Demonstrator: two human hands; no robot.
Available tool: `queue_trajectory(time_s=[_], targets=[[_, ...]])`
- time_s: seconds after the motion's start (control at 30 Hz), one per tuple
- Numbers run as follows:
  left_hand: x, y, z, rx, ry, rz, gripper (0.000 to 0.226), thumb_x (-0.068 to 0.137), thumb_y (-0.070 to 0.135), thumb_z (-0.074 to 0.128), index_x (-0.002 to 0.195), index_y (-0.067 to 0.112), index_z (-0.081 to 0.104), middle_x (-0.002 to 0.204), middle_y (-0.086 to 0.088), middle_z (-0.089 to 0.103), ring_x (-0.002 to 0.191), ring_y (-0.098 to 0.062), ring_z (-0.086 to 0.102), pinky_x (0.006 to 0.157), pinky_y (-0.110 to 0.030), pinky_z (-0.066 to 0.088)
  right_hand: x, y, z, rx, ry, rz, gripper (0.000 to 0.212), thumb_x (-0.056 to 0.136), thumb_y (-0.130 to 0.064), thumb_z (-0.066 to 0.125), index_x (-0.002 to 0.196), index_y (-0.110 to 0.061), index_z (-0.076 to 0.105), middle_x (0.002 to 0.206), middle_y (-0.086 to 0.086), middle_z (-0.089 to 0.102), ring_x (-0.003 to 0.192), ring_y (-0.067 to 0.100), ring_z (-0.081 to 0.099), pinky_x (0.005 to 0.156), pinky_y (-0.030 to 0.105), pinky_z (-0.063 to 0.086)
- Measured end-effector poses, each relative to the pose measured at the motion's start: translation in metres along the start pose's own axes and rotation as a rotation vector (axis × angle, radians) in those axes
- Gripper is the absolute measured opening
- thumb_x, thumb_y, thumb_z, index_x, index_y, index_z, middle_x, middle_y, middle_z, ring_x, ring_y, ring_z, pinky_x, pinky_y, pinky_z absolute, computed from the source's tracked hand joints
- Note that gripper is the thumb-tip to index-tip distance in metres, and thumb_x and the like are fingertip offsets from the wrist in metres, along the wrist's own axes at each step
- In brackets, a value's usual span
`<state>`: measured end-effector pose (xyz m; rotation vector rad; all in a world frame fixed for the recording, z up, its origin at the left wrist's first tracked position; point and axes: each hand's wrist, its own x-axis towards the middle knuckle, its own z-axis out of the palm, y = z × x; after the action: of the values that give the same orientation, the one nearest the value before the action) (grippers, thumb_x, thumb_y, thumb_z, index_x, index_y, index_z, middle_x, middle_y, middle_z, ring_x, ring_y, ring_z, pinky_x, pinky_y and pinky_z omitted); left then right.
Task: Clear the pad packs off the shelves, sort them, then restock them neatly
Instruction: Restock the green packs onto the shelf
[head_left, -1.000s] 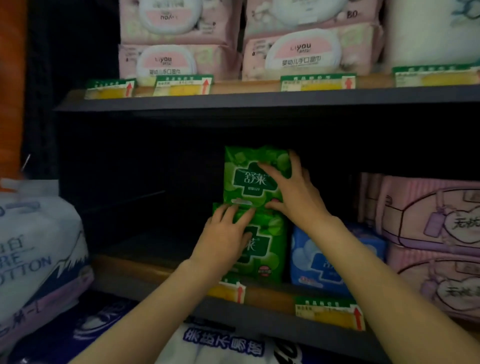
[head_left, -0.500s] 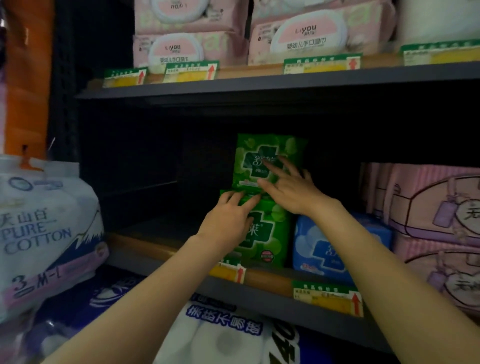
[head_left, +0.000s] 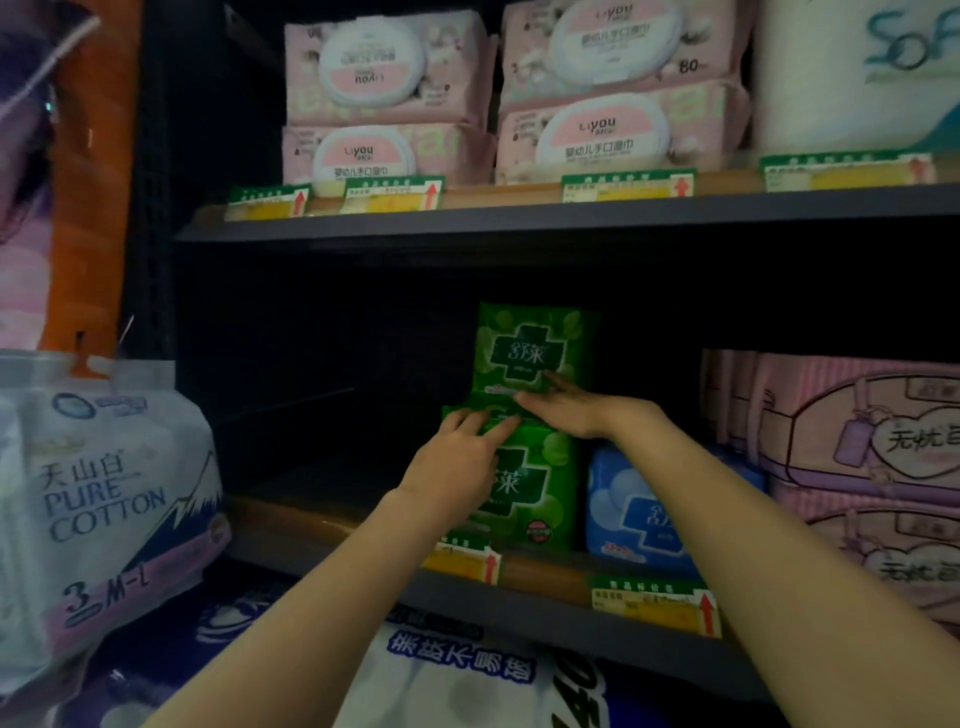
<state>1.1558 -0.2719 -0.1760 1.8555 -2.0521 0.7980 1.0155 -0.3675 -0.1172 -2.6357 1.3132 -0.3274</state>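
On the middle shelf (head_left: 467, 592) two green pad packs stand stacked, the upper green pack (head_left: 535, 348) upright on top of the lower green pack (head_left: 524, 483), both near the front edge. The left hand (head_left: 457, 467) lies against the front of the lower pack, its fingers (head_left: 498, 428) straight and spread, tips reaching the pack's top edge; it grips nothing. The right hand (head_left: 566, 413) reaches across from the right with fingers stretched flat, touching the bottom edge of the upper pack where the two packs meet, also holding nothing. Just beside the lower green pack, to its right, stands a blue pad pack (head_left: 639, 504). Further right lie pink packs (head_left: 857, 431). The shelf above carries pink wipe packs (head_left: 623, 130).
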Motion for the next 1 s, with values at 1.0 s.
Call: queue_trajectory(time_s=[1.0], targets=[[-0.496, 0.040, 0.178, -0.394, -0.560, 0.014, 0.050, 0.060, 0.019, 0.051, 0.110, 0.019, 0.057, 0.101, -0.007, 0.064, 0.084, -0.030, 0.065, 0.066, -0.043, 0.054, -0.321, -0.093, 0.529, 0.173, -0.739, -0.101, 0.066, 0.088, -0.043, 0.059, 0.142, -0.015, 0.034, 0.145, 0.009, 0.031, 0.134, 0.029, 0.029, 0.110, 0.037, 0.026]])
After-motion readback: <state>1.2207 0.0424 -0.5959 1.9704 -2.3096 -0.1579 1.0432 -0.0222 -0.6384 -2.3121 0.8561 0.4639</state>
